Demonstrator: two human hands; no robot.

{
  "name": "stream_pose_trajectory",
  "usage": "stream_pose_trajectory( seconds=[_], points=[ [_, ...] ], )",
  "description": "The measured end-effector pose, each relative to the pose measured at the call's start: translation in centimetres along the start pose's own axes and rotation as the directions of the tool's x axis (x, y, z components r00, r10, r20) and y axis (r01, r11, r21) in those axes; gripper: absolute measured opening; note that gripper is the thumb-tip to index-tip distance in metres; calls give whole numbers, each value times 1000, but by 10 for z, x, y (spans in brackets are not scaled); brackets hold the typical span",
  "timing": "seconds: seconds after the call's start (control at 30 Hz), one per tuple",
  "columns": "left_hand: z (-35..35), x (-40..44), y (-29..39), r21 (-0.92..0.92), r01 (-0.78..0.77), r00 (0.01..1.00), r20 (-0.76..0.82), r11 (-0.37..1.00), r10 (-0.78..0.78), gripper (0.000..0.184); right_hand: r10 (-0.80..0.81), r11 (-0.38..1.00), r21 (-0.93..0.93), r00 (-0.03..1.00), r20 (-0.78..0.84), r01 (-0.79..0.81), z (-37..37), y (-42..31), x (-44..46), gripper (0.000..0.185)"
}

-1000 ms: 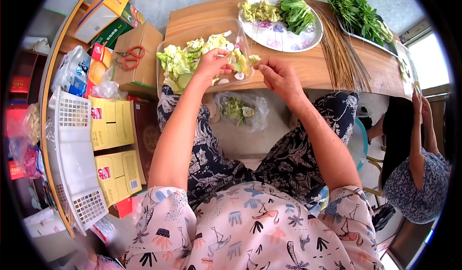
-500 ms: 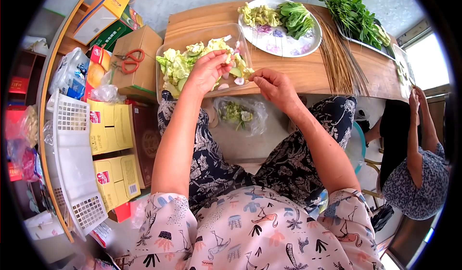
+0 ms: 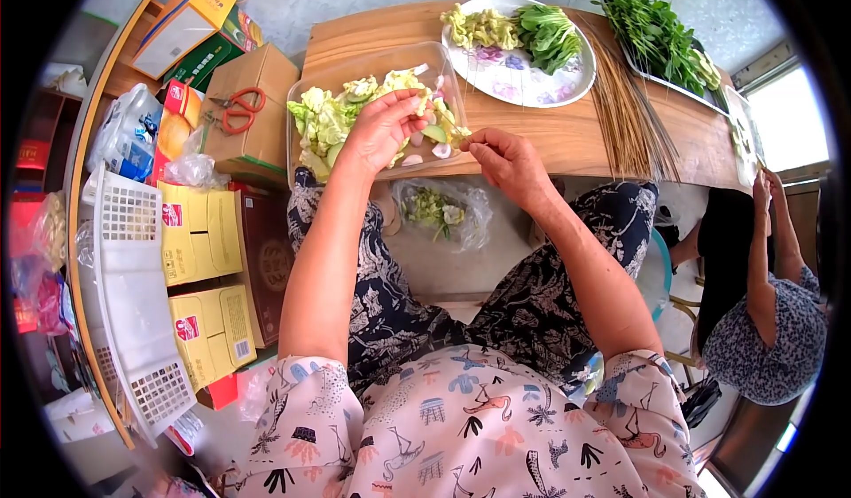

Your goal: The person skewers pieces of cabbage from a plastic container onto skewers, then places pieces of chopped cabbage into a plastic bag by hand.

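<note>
The yellowish leaf (image 3: 450,126) slants above the clear tub (image 3: 409,58), its lower tip pinched by the nearer right hand (image 3: 509,163); up and left, the left hand (image 3: 381,132) pinches a pale leaf scrap (image 3: 424,101)

Wood tbl (image 3: 532,143) | clr tub (image 3: 390,60), L | floral plate (image 3: 532,90), mid | thin sticks (image 3: 620,117) | wht-rim tray (image 3: 678,88), R

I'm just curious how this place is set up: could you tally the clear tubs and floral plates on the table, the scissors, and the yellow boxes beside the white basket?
Clear tub: 1
Floral plate: 1
Scissors: 1
Yellow boxes beside the white basket: 2
Total: 5
</note>
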State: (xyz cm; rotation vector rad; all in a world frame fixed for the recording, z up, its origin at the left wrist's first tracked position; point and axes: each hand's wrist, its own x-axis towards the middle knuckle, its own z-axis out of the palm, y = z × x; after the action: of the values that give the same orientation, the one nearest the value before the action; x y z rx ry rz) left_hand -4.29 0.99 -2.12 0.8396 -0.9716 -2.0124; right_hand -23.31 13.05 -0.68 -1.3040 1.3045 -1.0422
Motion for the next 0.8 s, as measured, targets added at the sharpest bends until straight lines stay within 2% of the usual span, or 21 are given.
stream_pose_trajectory(
  seconds=[0.47, 0.67, 0.8],
  points=[
    [-5, -2, 5, 52, 7, 999, 34, 999, -8, 24, 64, 998, 20, 998, 14, -65, -1, -6, -3, 17],
    [-9, -2, 6, 105, 51, 998, 38, 993, -55, 24, -19, 997, -81, 1000, -24, 17, 1, 0, -4, 15],
    [-11, -2, 7, 115, 77, 994, 65, 990, -85, 22, 18, 998, -67, 1000, -14, -19, 0, -3, -6, 15]
  ],
)
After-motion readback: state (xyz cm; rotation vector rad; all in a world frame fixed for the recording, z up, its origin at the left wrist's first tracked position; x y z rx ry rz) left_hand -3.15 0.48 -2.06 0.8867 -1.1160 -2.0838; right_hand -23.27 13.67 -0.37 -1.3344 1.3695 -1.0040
